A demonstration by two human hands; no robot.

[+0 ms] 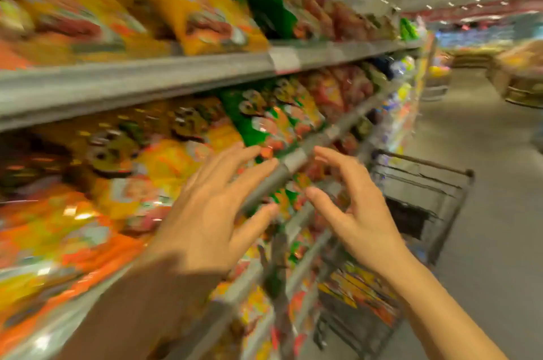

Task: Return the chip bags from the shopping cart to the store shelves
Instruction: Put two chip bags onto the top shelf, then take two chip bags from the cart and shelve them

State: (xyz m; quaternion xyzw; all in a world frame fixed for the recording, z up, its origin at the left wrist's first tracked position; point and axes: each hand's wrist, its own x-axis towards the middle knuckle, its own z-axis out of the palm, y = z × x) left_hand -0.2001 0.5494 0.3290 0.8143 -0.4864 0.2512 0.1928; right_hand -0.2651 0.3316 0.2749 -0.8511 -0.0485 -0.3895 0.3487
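Reaching toward a grocery aisle's snack display, a person is holding both bare hands out in front of the middle shelf (282,171), neither one gripping anything. The left hand (211,212) is hovering with fingers spread wide and nearly straight, its fingertips lying over the grey shelf edge and close to the yellow and orange chip bags (152,171) packed along that level. The right hand (355,206) is hanging just beside it, palm turned inward, fingers loosely curled and apart, with nothing between them. More yellow bags (191,9) are leaning on the upper shelf (147,80), and green bags (249,121) are sitting further along the middle row. The shopping cart (423,183) is standing to the right, against the shelving and beyond the right hand; colourful packages (358,286) are showing through its wire side lower down. The whole view is heavily blurred, so labels and whether the fingertips are touching the shelf cannot be told.
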